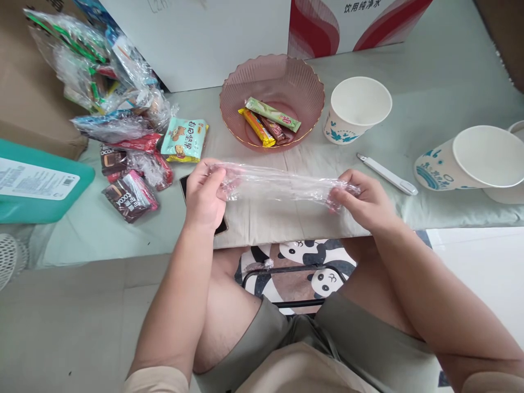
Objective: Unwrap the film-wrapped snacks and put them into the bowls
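Observation:
A clear plastic bag [278,185], flattened and wrinkled, is stretched sideways above the front of the table. My left hand [206,194] pinches its left end between thumb and fingers. At the other end, my right hand [364,199] grips the bunched plastic the same way. Behind the bag stands a pink ribbed bowl [233,82] with a gold rim. Inside the bowl lie a green snack bar [272,113], a yellow one [256,126] and a brown one [274,130]. Under my left wrist a dark phone [221,225] lies partly hidden.
Left of the bowl are a light-blue snack packet [184,139], cocoa packets [129,196] and a heap of plastic-wrapped snacks [110,82]. A teal container [41,183] stands far left. On the right are paper cups [358,109] and a white utility knife [387,173]. White boxes [213,38] stand behind.

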The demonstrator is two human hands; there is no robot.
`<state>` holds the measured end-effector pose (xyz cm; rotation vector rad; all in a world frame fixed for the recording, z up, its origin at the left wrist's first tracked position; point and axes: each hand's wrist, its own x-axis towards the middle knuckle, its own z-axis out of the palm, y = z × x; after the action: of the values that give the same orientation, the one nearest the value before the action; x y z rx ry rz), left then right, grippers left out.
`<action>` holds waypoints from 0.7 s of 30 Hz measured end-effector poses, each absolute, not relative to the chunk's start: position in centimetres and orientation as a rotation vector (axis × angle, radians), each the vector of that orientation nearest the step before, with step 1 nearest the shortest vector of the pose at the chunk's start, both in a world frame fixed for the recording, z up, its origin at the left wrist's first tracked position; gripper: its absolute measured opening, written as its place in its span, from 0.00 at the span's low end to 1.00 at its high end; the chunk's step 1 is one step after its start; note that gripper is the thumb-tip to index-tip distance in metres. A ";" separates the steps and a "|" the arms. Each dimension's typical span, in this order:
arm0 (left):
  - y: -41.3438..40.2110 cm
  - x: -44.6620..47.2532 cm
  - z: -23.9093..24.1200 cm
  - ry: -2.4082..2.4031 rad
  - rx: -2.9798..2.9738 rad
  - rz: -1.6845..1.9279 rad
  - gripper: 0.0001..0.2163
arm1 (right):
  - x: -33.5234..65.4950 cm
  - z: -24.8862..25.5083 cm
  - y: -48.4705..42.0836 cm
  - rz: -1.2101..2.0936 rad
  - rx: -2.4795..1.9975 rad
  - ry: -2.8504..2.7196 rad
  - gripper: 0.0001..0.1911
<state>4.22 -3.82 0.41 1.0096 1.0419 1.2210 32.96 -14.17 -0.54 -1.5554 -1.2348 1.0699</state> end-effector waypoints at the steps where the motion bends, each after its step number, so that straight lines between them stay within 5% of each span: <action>1: -3.8 4.3 0.5 1.059 0.988 1.232 0.12 | 32.7 -0.3 -14.2 1.168 -1.541 -1.190 0.17; 13: -2.9 3.0 -1.1 1.230 1.138 1.177 0.14 | 32.7 -1.3 -13.6 1.203 -1.401 -0.909 0.21; 21: -2.9 2.4 0.9 1.075 0.907 1.066 0.07 | 32.8 -0.4 -13.6 1.190 -1.290 -0.813 0.13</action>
<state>2.36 -2.90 0.87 0.9074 1.0753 1.0658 32.84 -13.63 -0.41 -1.2903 -0.8135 1.1898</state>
